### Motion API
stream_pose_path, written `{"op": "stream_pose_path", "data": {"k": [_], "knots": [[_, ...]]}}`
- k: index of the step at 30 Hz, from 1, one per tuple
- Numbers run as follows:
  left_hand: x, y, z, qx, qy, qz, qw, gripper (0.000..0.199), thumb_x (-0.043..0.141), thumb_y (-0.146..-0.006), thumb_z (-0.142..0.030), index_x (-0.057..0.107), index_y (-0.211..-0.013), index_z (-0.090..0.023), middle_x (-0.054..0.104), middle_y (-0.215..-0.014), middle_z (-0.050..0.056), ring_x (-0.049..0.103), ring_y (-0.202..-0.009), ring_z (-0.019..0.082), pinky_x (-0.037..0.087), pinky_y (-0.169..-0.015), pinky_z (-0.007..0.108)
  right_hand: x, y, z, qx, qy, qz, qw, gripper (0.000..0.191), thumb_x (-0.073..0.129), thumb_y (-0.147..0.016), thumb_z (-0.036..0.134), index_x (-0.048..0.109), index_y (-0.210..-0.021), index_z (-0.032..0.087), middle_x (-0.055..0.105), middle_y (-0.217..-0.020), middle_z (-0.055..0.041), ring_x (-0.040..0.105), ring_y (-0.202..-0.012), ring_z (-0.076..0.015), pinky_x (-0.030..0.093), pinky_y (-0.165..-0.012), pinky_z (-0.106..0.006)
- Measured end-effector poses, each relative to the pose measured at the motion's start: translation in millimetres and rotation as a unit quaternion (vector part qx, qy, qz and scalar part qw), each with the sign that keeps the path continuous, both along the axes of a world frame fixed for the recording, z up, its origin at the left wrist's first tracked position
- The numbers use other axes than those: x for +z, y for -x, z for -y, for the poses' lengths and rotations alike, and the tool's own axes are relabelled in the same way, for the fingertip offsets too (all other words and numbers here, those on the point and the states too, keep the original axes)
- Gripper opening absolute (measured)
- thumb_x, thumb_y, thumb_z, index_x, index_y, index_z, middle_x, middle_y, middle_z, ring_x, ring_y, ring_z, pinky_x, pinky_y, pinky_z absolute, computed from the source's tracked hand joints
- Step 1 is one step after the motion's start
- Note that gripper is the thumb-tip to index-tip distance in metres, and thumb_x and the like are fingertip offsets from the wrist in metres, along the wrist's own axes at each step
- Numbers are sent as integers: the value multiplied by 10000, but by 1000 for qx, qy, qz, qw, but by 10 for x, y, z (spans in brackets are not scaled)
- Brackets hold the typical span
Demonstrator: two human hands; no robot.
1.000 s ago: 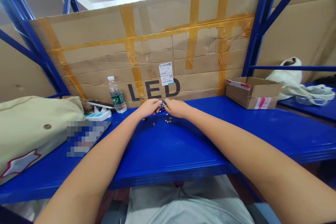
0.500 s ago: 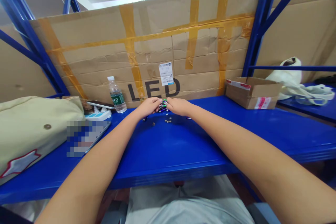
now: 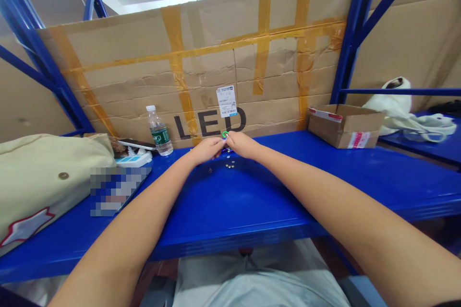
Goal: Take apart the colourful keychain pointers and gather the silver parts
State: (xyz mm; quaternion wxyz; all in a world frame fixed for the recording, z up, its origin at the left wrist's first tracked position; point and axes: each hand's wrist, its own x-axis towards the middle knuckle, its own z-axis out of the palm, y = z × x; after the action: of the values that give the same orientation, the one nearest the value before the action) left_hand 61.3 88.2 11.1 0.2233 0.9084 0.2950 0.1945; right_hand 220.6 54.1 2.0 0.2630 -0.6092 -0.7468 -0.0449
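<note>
My left hand point(image 3: 207, 149) and my right hand point(image 3: 242, 145) meet over the far part of the blue table, fingers pinched and fingertips close together. A small bright green ring-shaped piece point(image 3: 225, 134) pokes up from my right hand's fingertips. What my left fingers pinch beside it is too small and covered to make out. Partly hidden under the hands lie small shiny purple-blue pieces point(image 3: 228, 150). Nearer to me are several small round silver discs point(image 3: 230, 166) and, off to the left, a tiny metal bit point(image 3: 210, 170).
A water bottle point(image 3: 159, 132) stands at the back left, near a phone point(image 3: 137, 144) and a white power strip point(image 3: 135, 159). A cream bag point(image 3: 54, 177) covers the left end. An open cardboard box point(image 3: 347, 124) sits at the right. A large cardboard sheet point(image 3: 209, 81) walls the back.
My hands have tilted slightly and my left fingers have moved a little toward the right hand. The green piece now shows higher, above the fingertips. Fewer purple-blue pieces are visible beneath.
</note>
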Motion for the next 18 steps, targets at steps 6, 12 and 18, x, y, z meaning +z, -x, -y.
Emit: {"op": "stream_pose_path", "data": {"k": [6,12,18], "knots": [[-32,-39,-14,-37,-117,-59,991,258,468,-873,-362,644,-818,-183,621,-695,16,540,-655,164,372,-639,254,123,-219,-6,-14,83,-139,987,299,302,-957,348,512,-824,181,577,-703,-38,493,-575,-133,385,-559,-251],[-18,116,-163,26,-117,-47,992,275,504,-838,-408,649,-832,-176,644,-772,35,552,-741,184,370,-647,251,218,-587,221,-55,512,-19,857,348,565,-835,385,469,-570,182,375,-481,44,325,-399,-72,311,-423,-225],[-60,103,-173,-1,-112,-58,992,241,547,-810,-391,665,-849,-185,668,-819,34,566,-777,184,374,-670,249,241,-623,174,-73,360,-26,930,376,564,-804,543,545,-693,184,400,-502,39,332,-401,-78,292,-396,-237]]}}
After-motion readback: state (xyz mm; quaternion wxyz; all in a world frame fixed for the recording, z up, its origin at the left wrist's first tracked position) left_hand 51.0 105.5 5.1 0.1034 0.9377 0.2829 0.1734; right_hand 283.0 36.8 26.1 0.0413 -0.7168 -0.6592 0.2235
